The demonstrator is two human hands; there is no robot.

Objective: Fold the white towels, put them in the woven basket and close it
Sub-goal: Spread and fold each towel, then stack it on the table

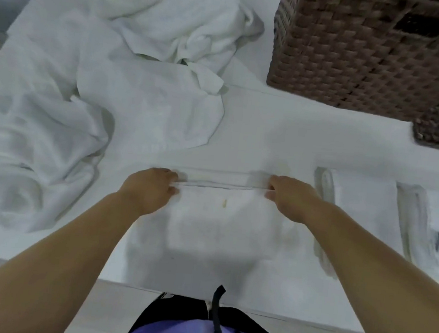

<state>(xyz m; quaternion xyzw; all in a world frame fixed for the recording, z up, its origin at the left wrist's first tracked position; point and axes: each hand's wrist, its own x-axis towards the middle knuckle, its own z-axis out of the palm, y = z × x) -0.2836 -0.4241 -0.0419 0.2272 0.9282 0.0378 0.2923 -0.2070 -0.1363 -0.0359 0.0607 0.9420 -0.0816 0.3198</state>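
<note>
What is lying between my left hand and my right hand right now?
In the head view, the left hand and right hand pinch one white towel; only that towel's far edge runs straight between them.

One view only, worn on the head, wide-angle. It faces forward and steeply down onto the flat white table top, at close range. The left hand and right hand, pinching a flat white cloth towel, sit mid-frame. The brown woven rectangular basket is cropped by the frame at the upper right corner.
</note>
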